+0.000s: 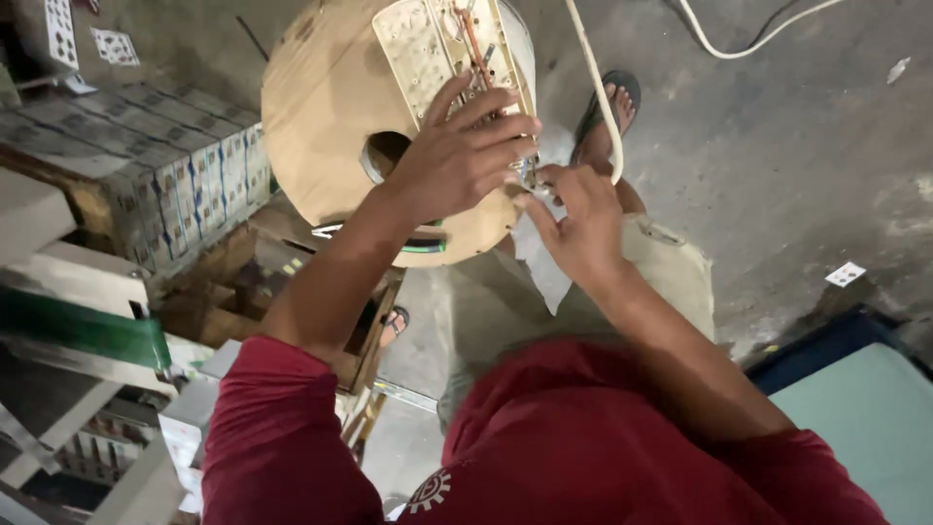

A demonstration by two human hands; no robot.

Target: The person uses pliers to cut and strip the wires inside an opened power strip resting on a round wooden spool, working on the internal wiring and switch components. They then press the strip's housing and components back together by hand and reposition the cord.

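**Hands at the panel on the spool**

Fingers [491, 115] of the left hand [457, 160] lie spread and curled over the lower end of a cream panel [428, 44], pressing it flat against the round wooden spool [321, 117] in the upper middle of the frame. The right hand [581, 228] sits just beside it, thumb and forefinger pinched on something small at the panel's bottom edge; what it is cannot be made out. A white cable [593, 92] runs up from that spot toward the top edge.

The panel looks thin, stiff and light, with exposed wiring on its face, so it probably handles best by its edges. The cable seems limp and easy to bend. Stacked boxes [165, 170] sit at upper left.
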